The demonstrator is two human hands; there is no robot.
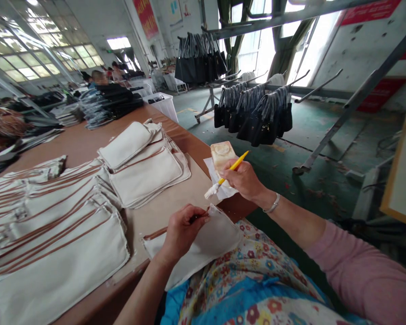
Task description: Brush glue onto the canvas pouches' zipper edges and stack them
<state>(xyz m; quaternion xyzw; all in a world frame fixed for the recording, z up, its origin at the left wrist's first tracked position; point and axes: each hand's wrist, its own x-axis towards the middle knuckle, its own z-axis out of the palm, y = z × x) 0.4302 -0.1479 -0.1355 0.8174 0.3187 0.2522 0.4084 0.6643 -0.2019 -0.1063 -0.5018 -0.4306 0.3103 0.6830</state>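
Observation:
Between the fingers of my right hand [243, 179] is a yellow-handled brush [235, 164], its tip covered in something white. The tip hangs a little above the upper corner of a white fabric pouch [206, 243]. My left hand [186, 225] pinches that pouch by its brown-trimmed top edge, near the corner. The pouch lies partly on the table edge and partly over my lap. Just behind my right hand stands a small cream-coloured container [222, 152] on a white sheet [211, 168].
Stacked white pouches [149, 174] and overlapping rows of more pouches [64, 262] cover the brown table [176, 119] to the left. Black bags [253, 115] hang from a metal rack [338, 108] on the right. People work far back.

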